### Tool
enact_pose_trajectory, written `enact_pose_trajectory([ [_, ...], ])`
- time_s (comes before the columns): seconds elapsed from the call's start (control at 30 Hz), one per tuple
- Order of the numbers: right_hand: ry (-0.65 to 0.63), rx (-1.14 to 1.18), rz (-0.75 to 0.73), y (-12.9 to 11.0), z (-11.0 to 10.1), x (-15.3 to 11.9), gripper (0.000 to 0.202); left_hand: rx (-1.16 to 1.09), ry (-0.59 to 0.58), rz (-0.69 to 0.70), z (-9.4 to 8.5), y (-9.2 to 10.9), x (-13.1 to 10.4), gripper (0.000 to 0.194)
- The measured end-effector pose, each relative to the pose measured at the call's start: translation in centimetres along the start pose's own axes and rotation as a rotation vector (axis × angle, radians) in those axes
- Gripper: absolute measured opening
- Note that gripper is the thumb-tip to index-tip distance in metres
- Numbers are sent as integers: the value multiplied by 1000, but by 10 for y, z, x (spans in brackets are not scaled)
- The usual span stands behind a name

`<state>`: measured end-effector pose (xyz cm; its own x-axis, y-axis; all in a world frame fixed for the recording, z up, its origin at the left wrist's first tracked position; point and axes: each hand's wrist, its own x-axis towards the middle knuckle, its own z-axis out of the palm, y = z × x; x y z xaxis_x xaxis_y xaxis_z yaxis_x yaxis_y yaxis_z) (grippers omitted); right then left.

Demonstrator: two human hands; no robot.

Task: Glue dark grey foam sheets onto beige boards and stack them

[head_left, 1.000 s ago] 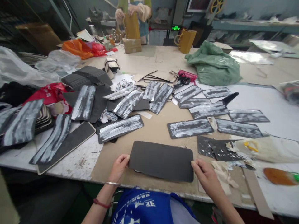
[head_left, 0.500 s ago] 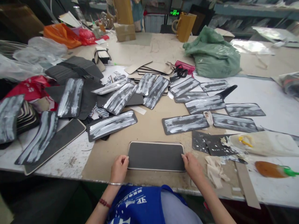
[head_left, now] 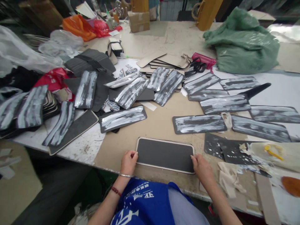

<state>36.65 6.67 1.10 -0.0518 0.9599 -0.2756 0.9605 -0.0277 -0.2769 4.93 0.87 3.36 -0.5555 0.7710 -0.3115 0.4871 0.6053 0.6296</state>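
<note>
Holding dark panel (head_left: pixel 165 155); green bag (head_left: pixel 243 43), contents hidden

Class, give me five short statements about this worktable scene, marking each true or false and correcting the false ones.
1. The person's left hand and right hand touch opposite ends of a flat, pale-rimmed, dark rectangular panel. True.
2. That panel's upper face carries white streaks. False: it looks plain dark.
3. Beyond it lie several dark rectangular panels streaked with white. True.
4. The crumpled green plastic bag lies left of the crumpled orange plastic bag. False: it lies to the right.
5. The dark red beaded bracelet is on the right arm. False: it is on the left arm.
</note>
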Motion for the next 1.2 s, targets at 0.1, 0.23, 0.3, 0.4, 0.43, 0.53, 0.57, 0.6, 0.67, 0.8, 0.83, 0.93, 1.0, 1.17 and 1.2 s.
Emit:
enact_pose_trajectory([
  [0.1,-28,36,18,2,0,3,20,-1,4,-8,1,-1,1,14],
  [0.23,-73,62,30,2,-3,6,20,4,4,-3,4,-7,2,14],
  [0.3,-98,63,37,2,-6,7,19,-1,-3,3,5,-10,3,15],
  [0.4,-117,64,53,2,-8,7,19,-9,-18,15,6,-13,3,16],
  [0.43,-114,66,56,1,-8,6,19,-10,-22,23,6,-13,3,16],
  [0.53,-93,66,65,-1,-9,4,19,3,-25,42,4,-14,3,17],
  [0.57,-83,65,66,-2,-9,3,19,11,-26,45,4,-14,3,18],
  [0.6,-73,64,68,-3,-9,3,19,20,-27,46,4,-14,3,18],
  [0.67,-59,60,75,-4,-9,2,19,39,-36,49,4,-14,4,18],
  [0.8,-44,51,95,-5,-7,2,18,68,-48,57,5,-13,6,17],
  [0.83,-41,50,100,-5,-6,2,18,72,-47,57,5,-13,6,17],
  [0.93,-34,48,108,-5,-4,3,18,84,-37,66,5,-12,6,17],
  [1.0,-31,47,111,-4,-2,3,19,93,-36,75,5,-12,5,18],
  [1.17,-39,35,127,-4,-2,3,17,112,-37,83,7,-14,6,19],
  [1.2,-39,31,129,-4,-2,4,17,118,-39,83,7,-14,6,19],
])
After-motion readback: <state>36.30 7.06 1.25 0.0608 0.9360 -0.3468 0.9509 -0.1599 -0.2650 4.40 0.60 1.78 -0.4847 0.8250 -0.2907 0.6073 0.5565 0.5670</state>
